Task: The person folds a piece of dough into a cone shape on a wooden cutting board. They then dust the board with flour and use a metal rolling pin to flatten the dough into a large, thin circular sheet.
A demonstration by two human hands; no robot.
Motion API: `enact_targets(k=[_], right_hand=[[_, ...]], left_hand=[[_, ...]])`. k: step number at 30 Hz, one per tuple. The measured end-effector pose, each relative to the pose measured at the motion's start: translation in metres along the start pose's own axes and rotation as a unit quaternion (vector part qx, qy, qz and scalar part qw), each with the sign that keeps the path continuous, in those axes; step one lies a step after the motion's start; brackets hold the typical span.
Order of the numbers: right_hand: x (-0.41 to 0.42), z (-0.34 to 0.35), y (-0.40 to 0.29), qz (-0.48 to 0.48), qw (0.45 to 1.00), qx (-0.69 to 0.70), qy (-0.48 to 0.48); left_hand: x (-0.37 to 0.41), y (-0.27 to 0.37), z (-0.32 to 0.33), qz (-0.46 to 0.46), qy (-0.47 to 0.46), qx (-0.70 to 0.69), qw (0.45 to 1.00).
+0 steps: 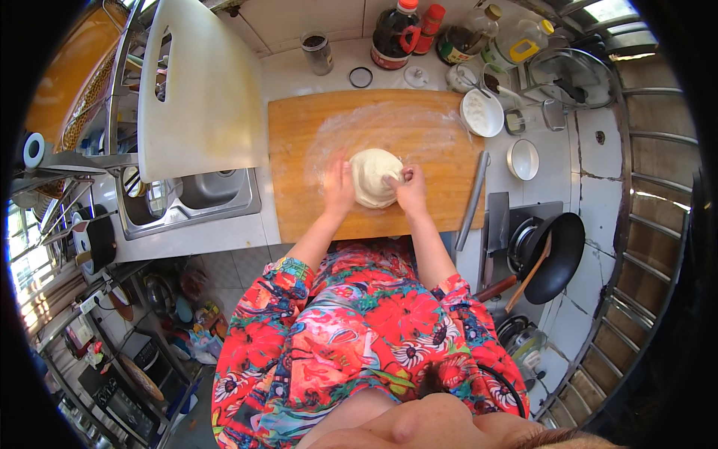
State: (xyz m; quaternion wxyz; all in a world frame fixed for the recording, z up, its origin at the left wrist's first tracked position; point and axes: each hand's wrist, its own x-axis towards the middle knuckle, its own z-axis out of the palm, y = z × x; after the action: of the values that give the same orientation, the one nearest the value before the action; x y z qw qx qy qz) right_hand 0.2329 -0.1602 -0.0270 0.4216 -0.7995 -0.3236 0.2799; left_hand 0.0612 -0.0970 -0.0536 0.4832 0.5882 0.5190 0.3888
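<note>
A round lump of pale dough (pixel 376 174) sits near the middle of a floured wooden board (pixel 297 207). Along the dough's left side my left hand (pixel 340 185) lies extended, its palm edge touching it. My right hand (pixel 410 188) pinches the dough's right edge between thumb and bent fingers. Part of that edge is hidden by the fingers. At the board's right side rests a grey rolling pin (pixel 473 199), slanted and apart from my hands. A white bowl of flour (pixel 481 114) stands at the board's upper right corner.
A large white cutting board (pixel 205 106) stands at left beside a steel sink (pixel 213 191). Bottles of dark sauce (pixel 392 39) and an oil jug (pixel 521 45) line the back. To the right are a small bowl (pixel 523 159), a cleaver (pixel 498 219) and a black wok (pixel 555 258).
</note>
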Motion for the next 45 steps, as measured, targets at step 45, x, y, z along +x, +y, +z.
enact_targets(k=[45], right_hand=[[0.006,-0.016,-0.027,-0.345,0.875,-0.331,-0.082]], left_hand=[[-0.005,0.025,-0.038,0.124,-0.04,0.528,0.839]])
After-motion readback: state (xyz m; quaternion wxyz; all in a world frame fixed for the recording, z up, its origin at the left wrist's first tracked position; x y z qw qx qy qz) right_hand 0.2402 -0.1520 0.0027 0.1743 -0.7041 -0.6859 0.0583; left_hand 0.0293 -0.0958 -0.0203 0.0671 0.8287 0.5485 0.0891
